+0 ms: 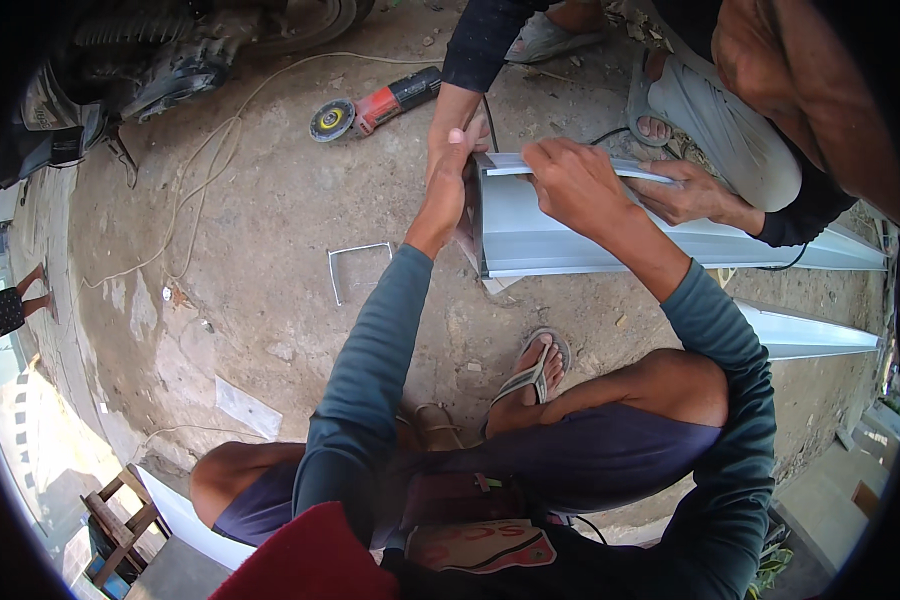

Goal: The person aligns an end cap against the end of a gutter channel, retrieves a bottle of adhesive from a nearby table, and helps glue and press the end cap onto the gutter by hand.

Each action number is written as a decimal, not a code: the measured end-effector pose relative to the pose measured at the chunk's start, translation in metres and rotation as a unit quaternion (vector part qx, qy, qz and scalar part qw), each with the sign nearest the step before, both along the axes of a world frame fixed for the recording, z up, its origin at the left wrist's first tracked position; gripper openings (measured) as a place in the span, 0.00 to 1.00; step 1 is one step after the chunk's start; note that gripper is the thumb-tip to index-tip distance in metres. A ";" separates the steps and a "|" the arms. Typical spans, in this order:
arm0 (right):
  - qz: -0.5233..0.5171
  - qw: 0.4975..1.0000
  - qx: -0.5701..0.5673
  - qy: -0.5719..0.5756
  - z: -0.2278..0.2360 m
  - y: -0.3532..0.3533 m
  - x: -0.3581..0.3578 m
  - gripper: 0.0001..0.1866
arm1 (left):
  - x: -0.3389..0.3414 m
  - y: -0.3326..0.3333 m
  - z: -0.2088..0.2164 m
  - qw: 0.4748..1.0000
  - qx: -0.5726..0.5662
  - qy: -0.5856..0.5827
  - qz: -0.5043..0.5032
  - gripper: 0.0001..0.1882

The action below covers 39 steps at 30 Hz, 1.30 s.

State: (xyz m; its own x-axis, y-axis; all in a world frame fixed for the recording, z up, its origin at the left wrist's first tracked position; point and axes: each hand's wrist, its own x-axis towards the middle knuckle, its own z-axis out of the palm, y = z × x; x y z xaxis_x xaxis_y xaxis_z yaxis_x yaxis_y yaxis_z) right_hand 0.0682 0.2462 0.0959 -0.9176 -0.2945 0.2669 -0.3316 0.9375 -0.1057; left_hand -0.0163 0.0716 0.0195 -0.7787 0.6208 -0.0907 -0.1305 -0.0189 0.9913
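A long, pale blue-white metal gutter (560, 230) lies across the ground on the right, its near end toward the middle. My left hand (442, 200) holds that end at a dark-edged end piece (480, 220), thumb pointing up; its other fingers are mostly hidden. On the far rim of the gutter, my right hand (575, 185) is closed with bent fingers around the edge strip. A co-worker's hand (478, 130) is right beside my left hand at the same end. Their other hand (685, 193) grips the far rim, to the right of my right hand.
Beyond my left hand, a red and black angle grinder (380, 105) lies on the ground. A thin wire frame (360, 272) lies near my left forearm. A pale cable (205, 185) loops toward a parked motorcycle (160, 60). Another metal length (810, 332) lies at right.
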 end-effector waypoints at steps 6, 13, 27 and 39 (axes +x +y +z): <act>0.001 0.998 0.041 0.052 -0.002 0.014 0.000 0.09 | -0.011 0.026 0.001 0.989 0.024 -0.108 0.098 0.48; 0.010 0.995 0.025 0.092 -0.006 0.017 0.015 0.10 | -0.020 0.024 -0.001 0.983 0.029 -0.176 -0.049 0.45; 0.027 0.991 0.055 0.121 0.008 0.015 0.008 0.10 | -0.061 0.016 -0.005 0.988 0.093 -0.077 0.098 0.45; 0.015 0.992 0.053 0.116 0.010 0.023 0.012 0.10 | -0.014 -0.022 0.032 0.962 0.212 -0.164 0.052 0.41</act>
State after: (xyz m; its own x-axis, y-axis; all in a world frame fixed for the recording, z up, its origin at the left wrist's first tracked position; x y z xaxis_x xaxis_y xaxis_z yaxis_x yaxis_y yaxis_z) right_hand 0.0803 0.2688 0.1059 -0.8257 -0.3590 0.4352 -0.3641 0.9283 0.0749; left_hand -0.0300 0.0499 0.0513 -0.8114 0.5762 -0.0984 -0.4104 -0.4418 0.7978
